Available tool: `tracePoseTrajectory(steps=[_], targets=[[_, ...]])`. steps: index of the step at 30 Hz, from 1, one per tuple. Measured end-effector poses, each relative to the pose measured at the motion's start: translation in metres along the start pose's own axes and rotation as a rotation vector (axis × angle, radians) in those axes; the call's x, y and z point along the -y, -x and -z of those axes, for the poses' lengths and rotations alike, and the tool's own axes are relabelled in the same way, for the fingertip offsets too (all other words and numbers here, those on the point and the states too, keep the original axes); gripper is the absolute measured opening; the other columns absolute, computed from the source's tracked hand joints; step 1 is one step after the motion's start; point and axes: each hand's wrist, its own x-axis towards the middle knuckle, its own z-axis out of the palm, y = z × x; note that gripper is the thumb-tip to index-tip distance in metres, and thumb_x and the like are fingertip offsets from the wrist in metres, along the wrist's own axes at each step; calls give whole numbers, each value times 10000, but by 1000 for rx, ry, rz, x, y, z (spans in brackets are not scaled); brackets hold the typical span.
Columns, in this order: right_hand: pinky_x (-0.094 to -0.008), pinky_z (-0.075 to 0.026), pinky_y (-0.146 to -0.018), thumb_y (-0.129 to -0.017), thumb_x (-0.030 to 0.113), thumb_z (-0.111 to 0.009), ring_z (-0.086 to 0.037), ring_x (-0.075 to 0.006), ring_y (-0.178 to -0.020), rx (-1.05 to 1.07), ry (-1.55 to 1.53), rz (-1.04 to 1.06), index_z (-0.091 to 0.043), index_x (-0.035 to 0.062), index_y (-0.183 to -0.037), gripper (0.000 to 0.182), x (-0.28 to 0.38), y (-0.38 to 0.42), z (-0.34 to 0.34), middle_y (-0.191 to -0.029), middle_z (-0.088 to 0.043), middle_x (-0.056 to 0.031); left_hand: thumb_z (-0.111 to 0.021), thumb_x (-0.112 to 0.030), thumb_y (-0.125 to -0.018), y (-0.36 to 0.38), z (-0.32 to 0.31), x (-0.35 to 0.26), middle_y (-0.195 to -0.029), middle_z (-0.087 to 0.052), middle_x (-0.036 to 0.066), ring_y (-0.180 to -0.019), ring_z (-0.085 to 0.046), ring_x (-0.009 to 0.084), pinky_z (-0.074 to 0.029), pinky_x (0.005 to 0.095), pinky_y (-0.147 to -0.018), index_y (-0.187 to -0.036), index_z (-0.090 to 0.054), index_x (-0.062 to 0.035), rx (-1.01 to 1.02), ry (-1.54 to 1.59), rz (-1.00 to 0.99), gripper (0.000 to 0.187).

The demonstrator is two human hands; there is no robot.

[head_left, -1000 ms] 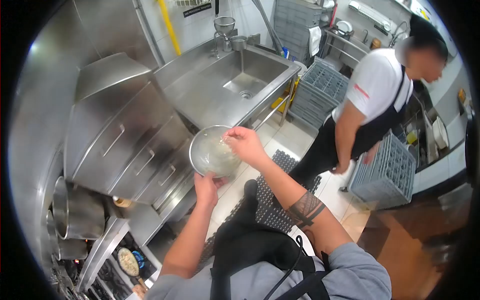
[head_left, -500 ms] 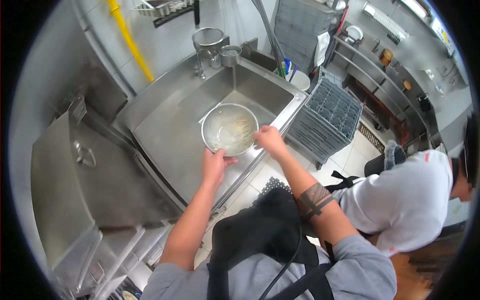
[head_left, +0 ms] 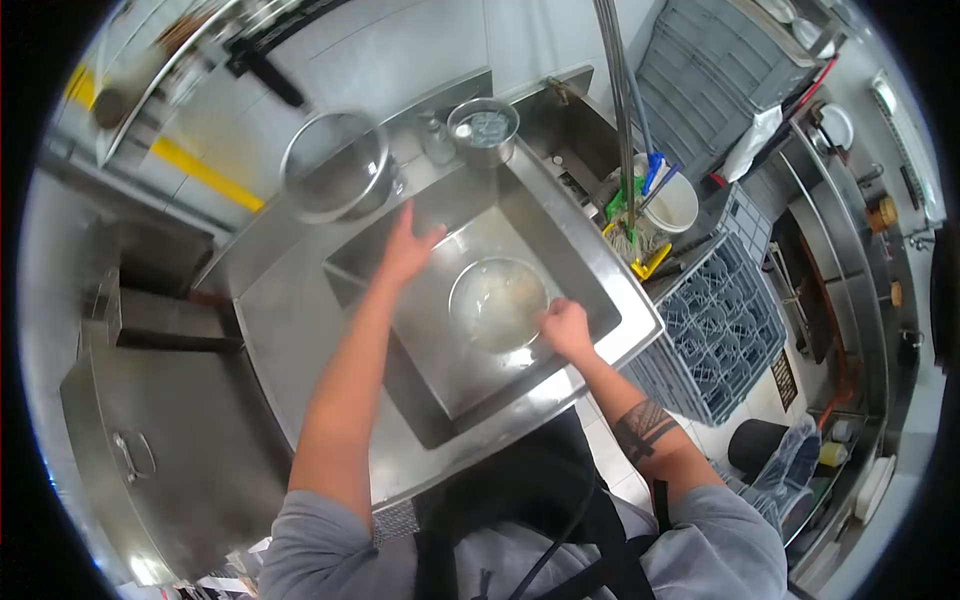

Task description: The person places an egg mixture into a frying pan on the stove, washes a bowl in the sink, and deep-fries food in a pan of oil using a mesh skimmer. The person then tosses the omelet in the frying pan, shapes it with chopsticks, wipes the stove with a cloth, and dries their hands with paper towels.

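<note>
From the head view, a shiny steel sink (head_left: 560, 235) sits against a tiled wall, with grey racks (head_left: 720, 320) beside it. The right hand (head_left: 565, 328) pinches the rim of a metal bowl (head_left: 497, 303) down in the sink. The left hand (head_left: 408, 245) reaches out, fingers spread. The bowl's contents look blurry.

Our steel bowl in the sink

We see our round, shiny metal bowl (head_left: 497, 303) upright, low inside the steel sink (head_left: 560, 215), toward its right wall. Pale, wet residue smears the bowl's inside. Our right hand (head_left: 566, 329) grips its near-right rim; our left hand (head_left: 408, 246) is spread apart from it.
</note>
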Motion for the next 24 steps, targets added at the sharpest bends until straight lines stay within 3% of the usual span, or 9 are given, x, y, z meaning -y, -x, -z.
tracePoseTrajectory(steps=[5, 9, 11, 15, 16, 19, 21, 23, 24], targets=[[-490, -507, -701, -723, 231, -650, -638, -450, -737, 197, 26, -78, -624, -41, -715, 274, -9, -73, 17, -732, -621, -299, -688, -288, -850, -154, -16, 19, -1581, -252, 228, -1453, -284, 321, -255, 384, -1169, -1536, -160, 23, -240, 363, 276, 920], [-501, -504, -712, -724, 224, -655, -628, -477, -780, 244, 45, -1, -630, -50, -753, 277, -7, -112, 13, -747, -609, -312, -651, -274, -869, -186, -35, 37, -1599, -188, 233, -1484, -199, 334, -194, 390, -1197, -1540, -135, 18, -348, 581, 325, 895], [-503, -508, -715, -724, 219, -651, -624, -485, -792, 285, 119, 6, -640, -55, -779, 280, 4, -129, 10, -762, -608, -318, -607, -286, -895, -175, -53, 67, -1603, -151, 239, -1497, -133, 352, -153, 403, -1216, -1539, -134, 15, -218, -321, -29, 854], [-505, -511, -716, -726, 219, -652, -619, -493, -809, 332, 175, 58, -652, -52, -803, 282, 17, -160, -6, -778, -612, -319, -567, -264, -923, -154, -43, 53, -1617, -88, 217, -1507, -72, 339, -129, 402, -1227, -1525, -165, 31, 148, -678, -56, 782], [-504, -511, -714, -725, 223, -656, -617, -494, -815, 308, 170, 91, -647, -50, -792, 281, 22, -168, -13, -776, -612, -317, -576, -267, -930, -150, -43, 56, -1536, -338, 228, -1453, -297, 316, -284, 401, -1171, -1482, -337, 3, -32, -725, -189, 659], [-502, -513, -714, -727, 218, -655, -618, -492, -822, 329, 151, 172, -636, -44, -773, 267, 57, -188, -40, -774, -613, -315, -591, -259, -951, -126, -21, 52, -1490, -429, 208, -1370, -439, 288, -369, 360, -1099, -1466, -395, -44, 197, 36, 239, 592], [-501, -514, -716, -730, 210, -651, -621, -489, -823, 358, 135, 206, -630, -40, -764, 253, 81, -198, -55, -774, -614, -315, -601, -255, -963, -106, -28, 90, -1413, -532, 151, -1272, -534, 232, -439, 329, -1002, -1385, -503, -57, 144, 229, 304, 476], [-503, -518, -733, -746, 184, -628, -634, -477, -843, 389, 195, 299, -617, -43, -742, 226, 105, -206, -73, -783, -629, -309, -589, -191, -915, -75, -36, 118, -1043, -715, 155, -981, -681, 305, -518, 396, -851, -1088, -705, -73, -470, 114, 93, 239], [-503, -518, -733, -746, 184, -628, -634, -477, -843, 407, 201, 321, -617, -43, -742, 226, 120, -210, -78, -783, -629, -309, -607, -169, -919, -50, -14, 93, -1125, -690, 163, -995, -678, 303, -521, 399, -876, -1164, -658, -52, -392, 18, 247, 276]])
